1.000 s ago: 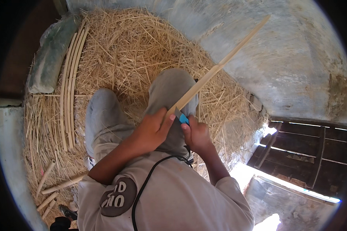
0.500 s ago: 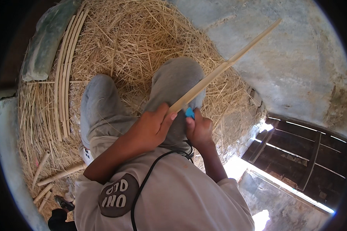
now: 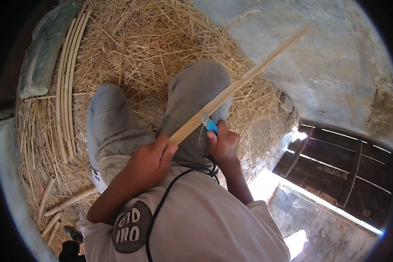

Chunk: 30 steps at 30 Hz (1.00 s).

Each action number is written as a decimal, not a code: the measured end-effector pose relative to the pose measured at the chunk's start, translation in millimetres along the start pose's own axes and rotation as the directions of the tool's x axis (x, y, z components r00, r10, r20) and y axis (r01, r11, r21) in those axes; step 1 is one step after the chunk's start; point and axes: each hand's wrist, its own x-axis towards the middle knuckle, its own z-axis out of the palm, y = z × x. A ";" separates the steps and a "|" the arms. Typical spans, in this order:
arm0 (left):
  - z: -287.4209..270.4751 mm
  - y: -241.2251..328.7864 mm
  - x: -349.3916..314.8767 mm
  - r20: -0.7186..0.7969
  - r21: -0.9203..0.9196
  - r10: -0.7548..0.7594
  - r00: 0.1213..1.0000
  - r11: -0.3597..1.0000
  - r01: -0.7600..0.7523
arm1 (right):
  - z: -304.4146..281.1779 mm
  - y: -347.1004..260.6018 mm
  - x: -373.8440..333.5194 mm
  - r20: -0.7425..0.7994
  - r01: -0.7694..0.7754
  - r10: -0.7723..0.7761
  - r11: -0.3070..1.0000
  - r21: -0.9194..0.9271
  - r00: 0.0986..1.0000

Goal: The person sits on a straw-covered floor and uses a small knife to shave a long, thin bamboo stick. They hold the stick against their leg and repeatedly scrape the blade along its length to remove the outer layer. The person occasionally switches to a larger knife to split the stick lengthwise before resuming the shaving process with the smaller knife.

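Head view: stick (image 3: pixel 231 89) through left hand (image 3: pixel 146 163)

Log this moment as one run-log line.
left hand: grips bamboo strip near end | right hand: holds blue-handled blade against strip | setting: seated on straw

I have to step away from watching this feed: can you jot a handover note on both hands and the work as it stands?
Left hand: closed around the near end of a long pale cane strip, which slants up to the right over the right knee.
Right hand: gripping a blue-handled blade set against the strip.
Nearby: bundle of long strips and short offcuts on the straw at left.
Done or left: cannot tell how much of the strip is worked.
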 end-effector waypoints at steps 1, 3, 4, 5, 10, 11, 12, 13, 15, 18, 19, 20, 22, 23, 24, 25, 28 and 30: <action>-0.3 -2.1 -4.7 0.011 0.005 -0.008 1.000 1.000 0.008 | 0.6 2.3 1.9 0.047 -0.051 0.051 0.999 -0.014 0.998; -2.9 -6.9 -16.5 0.032 -0.020 -0.022 0.999 1.000 0.022 | 3.0 5.0 4.1 -0.121 -0.089 0.118 0.972 0.219 0.986; -5.7 -9.5 -23.7 0.040 -0.047 -0.026 0.999 0.999 0.028 | 3.8 6.9 5.4 -0.189 -0.104 0.183 0.925 0.366 0.965; -8.0 -12.1 -29.0 0.071 -0.084 -0.077 0.994 0.993 0.083 | 3.6 7.2 3.6 -0.205 -0.093 0.164 0.944 0.316 0.965; -12.7 -18.5 -41.2 0.059 -0.031 -0.046 0.997 0.998 0.048 | 1.3 4.9 -5.9 -0.205 -0.121 0.181 0.953 0.277 0.962; -12.0 -18.0 -39.6 0.054 -0.031 -0.033 0.998 0.999 0.035 | 0.8 4.2 -6.5 -0.211 -0.121 0.186 0.951 0.285 0.960; -11.3 -16.8 -36.5 0.058 -0.011 -0.033 0.998 0.999 0.034 | -0.1 3.6 -6.6 -0.198 -0.141 0.210 0.939 0.313 0.957; -10.7 -15.3 -31.6 0.061 0.010 -0.034 0.998 0.999 0.033 | -1.5 3.1 -6.1 -0.193 -0.153 0.230 0.926 0.344 0.954; -8.9 -9.1 -19.8 0.036 0.057 -0.015 0.999 0.998 0.013 | -6.4 2.5 -3.9 -0.170 -0.134 0.209 0.920 0.369 0.963; 6.2 5.5 7.9 -0.044 0.090 0.040 0.998 0.995 -0.036 | -17.1 3.0 -1.2 -0.101 -0.050 0.090 0.937 0.347 0.991; 12.1 11.2 18.3 -0.064 0.087 0.055 0.996 0.995 -0.049 | -20.6 3.2 -0.4 -0.073 -0.037 0.066 0.938 0.346 0.995; 16.6 16.6 27.5 -0.079 0.078 0.062 0.995 0.995 -0.056 | -23.4 3.2 0.6 -0.046 -0.024 0.042 0.939 0.344 0.998; 23.0 26.4 43.3 -0.092 0.072 0.045 0.995 0.997 -0.039 | -27.2 3.3 3.1 -0.015 -0.003 0.009 0.947 0.320 1.000; 24.2 30.2 49.0 -0.108 0.063 0.052 0.993 0.997 -0.045 | -28.2 3.3 4.3 -0.006 0.012 -0.010 0.950 0.312 1.000; 24.3 33.3 53.1 -0.103 0.045 0.054 0.993 0.998 -0.049 | -28.6 3.4 5.4 -0.010 0.019 -0.016 0.952 0.305 1.000; 24.2 35.8 56.1 -0.108 0.024 0.073 0.991 0.997 -0.071 | -28.7 3.5 6.2 -0.020 0.029 -0.024 0.953 0.301 1.000; 24.3 40.4 59.8 -0.137 0.047 0.091 0.986 0.995 -0.085 | -28.7 4.3 6.7 -0.017 0.041 -0.038 0.956 0.290 0.999; 24.6 41.3 59.6 -0.141 0.077 0.083 0.987 0.994 -0.073 | -29.1 4.7 6.1 -0.009 0.038 -0.037 0.956 0.290 0.999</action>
